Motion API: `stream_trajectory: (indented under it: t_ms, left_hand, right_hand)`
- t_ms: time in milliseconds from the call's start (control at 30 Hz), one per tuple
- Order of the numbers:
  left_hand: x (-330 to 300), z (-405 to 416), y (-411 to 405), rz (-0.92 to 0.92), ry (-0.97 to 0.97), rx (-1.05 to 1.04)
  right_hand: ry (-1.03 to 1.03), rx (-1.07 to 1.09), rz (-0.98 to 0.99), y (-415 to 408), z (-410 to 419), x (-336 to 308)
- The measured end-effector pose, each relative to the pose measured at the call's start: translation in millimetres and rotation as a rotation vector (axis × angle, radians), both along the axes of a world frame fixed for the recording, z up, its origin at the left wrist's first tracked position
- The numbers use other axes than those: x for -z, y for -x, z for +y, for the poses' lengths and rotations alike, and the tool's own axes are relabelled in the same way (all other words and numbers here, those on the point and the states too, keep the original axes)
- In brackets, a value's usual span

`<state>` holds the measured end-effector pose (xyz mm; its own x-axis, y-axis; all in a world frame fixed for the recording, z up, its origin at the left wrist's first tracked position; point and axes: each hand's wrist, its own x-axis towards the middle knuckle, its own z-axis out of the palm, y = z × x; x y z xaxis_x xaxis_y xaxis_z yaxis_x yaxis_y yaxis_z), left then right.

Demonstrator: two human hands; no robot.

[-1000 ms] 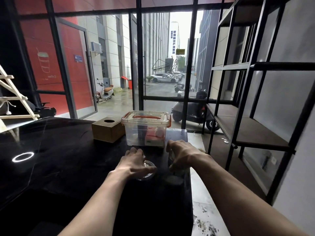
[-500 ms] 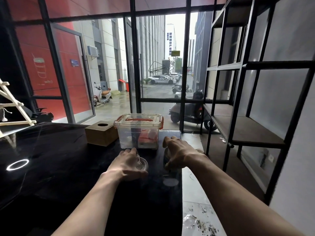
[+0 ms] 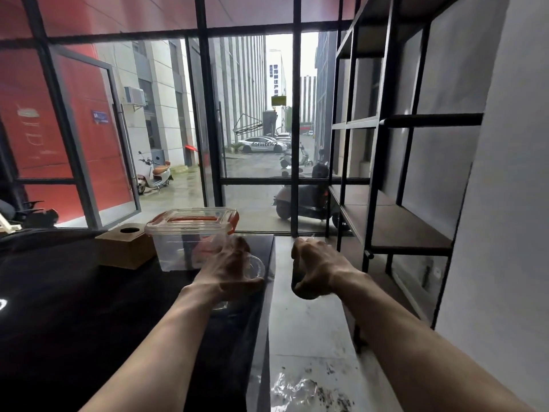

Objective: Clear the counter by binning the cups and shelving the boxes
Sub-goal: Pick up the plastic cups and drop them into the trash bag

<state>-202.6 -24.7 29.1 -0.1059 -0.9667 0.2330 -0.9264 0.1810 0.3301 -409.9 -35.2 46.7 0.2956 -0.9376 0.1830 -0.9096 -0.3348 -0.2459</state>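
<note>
Now your left hand [image 3: 228, 272] grips a clear cup [image 3: 254, 267] over the counter [image 3: 89, 307]; your right hand [image 3: 319, 270] clutches another cup [image 3: 298, 285] beyond its edge.

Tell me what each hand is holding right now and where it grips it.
Left hand holds a clear plastic cup, fingers wrapped around its side wall. Right hand holds a dark-looking cup, also around its side.

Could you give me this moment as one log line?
left hand: holds clear cup | right hand: holds dark cup | boxes: on counter
</note>
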Motion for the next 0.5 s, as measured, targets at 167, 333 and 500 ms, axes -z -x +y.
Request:
stream_trajectory:
  t_ms: [167, 333, 500]
  left_hand:
    - [4, -15, 51, -0.026, -0.025, 0.054]
    - [21, -33, 91, -0.088, -0.049, 0.108]
    - [39, -56, 116, -0.090, -0.061, 0.166]
  right_hand:
    - [-0.008, 0.070, -0.015, 44, -5, 16]
    - [-0.038, 0.135, 0.028, 72, -11, 32]
    - [-0.073, 0.214, 0.053, 92, -22, 38]
